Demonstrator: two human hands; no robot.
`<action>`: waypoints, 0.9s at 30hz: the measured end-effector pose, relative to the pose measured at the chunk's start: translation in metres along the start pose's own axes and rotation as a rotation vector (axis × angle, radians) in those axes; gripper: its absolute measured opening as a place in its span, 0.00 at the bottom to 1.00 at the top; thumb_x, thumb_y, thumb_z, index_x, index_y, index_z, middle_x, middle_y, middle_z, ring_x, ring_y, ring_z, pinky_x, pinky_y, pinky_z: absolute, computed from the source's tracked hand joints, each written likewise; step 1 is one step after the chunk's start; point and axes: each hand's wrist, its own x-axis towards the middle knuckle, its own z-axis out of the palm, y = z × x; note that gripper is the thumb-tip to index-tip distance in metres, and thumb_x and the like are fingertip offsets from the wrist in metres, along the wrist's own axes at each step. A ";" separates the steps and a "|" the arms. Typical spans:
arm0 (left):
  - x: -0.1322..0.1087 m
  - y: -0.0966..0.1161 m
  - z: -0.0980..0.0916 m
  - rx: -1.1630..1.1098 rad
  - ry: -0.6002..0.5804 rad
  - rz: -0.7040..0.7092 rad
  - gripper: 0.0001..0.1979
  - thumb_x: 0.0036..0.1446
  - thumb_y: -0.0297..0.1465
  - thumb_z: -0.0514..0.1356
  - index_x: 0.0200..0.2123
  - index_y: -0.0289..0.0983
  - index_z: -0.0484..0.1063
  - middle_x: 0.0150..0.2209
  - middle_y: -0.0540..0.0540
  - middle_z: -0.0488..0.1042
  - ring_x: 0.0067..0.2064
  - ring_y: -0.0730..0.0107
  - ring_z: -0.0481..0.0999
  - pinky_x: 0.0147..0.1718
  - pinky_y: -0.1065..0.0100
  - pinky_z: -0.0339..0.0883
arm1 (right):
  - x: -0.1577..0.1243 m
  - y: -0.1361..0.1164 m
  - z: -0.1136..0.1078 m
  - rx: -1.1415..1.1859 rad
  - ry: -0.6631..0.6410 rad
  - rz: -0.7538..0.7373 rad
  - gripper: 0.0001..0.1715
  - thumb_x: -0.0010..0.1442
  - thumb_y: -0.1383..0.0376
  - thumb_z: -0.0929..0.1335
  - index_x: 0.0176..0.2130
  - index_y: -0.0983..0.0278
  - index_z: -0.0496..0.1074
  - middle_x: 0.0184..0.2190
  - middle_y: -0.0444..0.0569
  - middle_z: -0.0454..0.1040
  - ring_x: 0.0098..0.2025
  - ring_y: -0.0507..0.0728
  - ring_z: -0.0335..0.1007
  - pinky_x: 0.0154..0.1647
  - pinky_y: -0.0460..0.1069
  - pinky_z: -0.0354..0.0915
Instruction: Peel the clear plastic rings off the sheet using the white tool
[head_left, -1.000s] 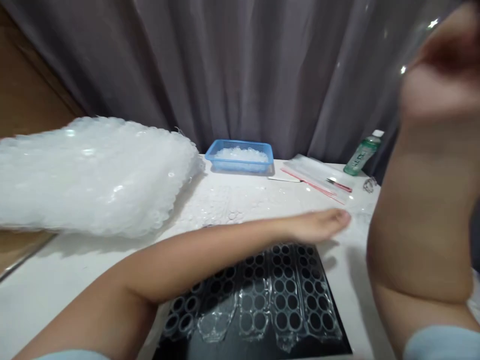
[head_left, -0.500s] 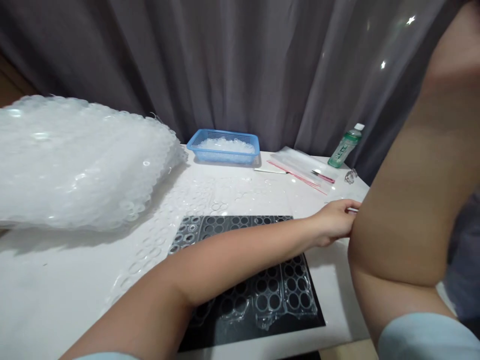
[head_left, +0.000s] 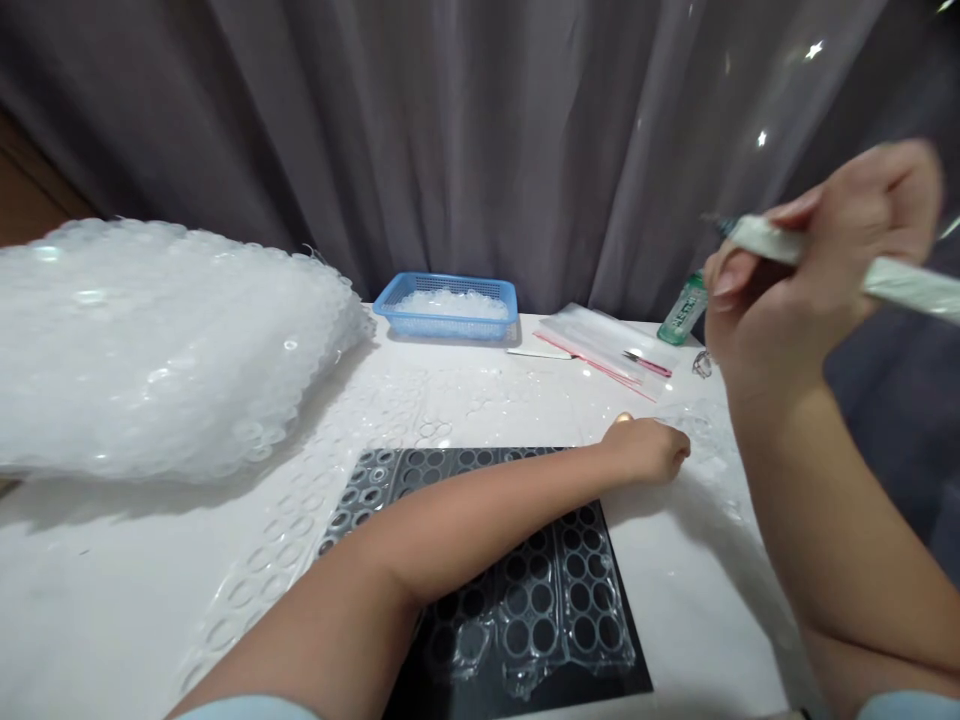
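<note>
My right hand [head_left: 832,250] is raised at the right, its fingers wrapped round a white pen-like tool [head_left: 900,285] with a thin dark tip pointing left; motion blurs it. My left hand [head_left: 646,450] is closed low over the table, just past the right edge of a black mat [head_left: 630,670]. Its fingers are turned away, so what they hold, if anything, is hidden. Beside it lies crumpled clear film [head_left: 705,430]. On the mat lie clear plastic strips with rings [head_left: 589,570], partly covered by my left forearm.
A large clear bag of plastic rings [head_left: 165,350] fills the left. At the back stand a blue basket [head_left: 382,305] of clear pieces and a green bottle [head_left: 682,312]. Zip bags [head_left: 600,340] bear pink-handled tweezers [head_left: 649,363]. Loose rings [head_left: 277,555] lie left of the mat.
My right arm has swung down, bringing the hand and white tool into view. My left hand has shifted slightly left and turned, its fingers now curled in. The view has tipped up a little.
</note>
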 end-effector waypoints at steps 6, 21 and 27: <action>-0.010 0.007 0.004 0.299 0.057 0.087 0.12 0.53 0.25 0.52 0.39 0.37 0.71 0.46 0.42 0.69 0.40 0.57 0.73 0.28 0.65 0.66 | 0.010 0.029 0.027 0.153 -0.078 -0.006 0.22 0.58 0.47 0.60 0.30 0.62 0.64 0.18 0.42 0.68 0.15 0.49 0.65 0.12 0.43 0.55; -0.022 -0.006 -0.005 0.398 0.159 0.072 0.14 0.61 0.35 0.47 0.44 0.37 0.69 0.39 0.41 0.68 0.32 0.62 0.73 0.25 0.65 0.65 | -0.010 0.070 0.039 -0.393 -0.754 0.355 0.19 0.56 0.51 0.63 0.27 0.64 0.66 0.26 0.51 0.75 0.21 0.52 0.70 0.15 0.43 0.59; -0.034 -0.013 -0.009 0.351 0.097 0.153 0.14 0.60 0.28 0.48 0.46 0.42 0.68 0.49 0.40 0.62 0.41 0.60 0.71 0.30 0.66 0.65 | -0.018 0.082 0.029 -0.384 -0.779 0.449 0.18 0.54 0.52 0.65 0.26 0.65 0.64 0.27 0.52 0.74 0.24 0.54 0.71 0.16 0.43 0.59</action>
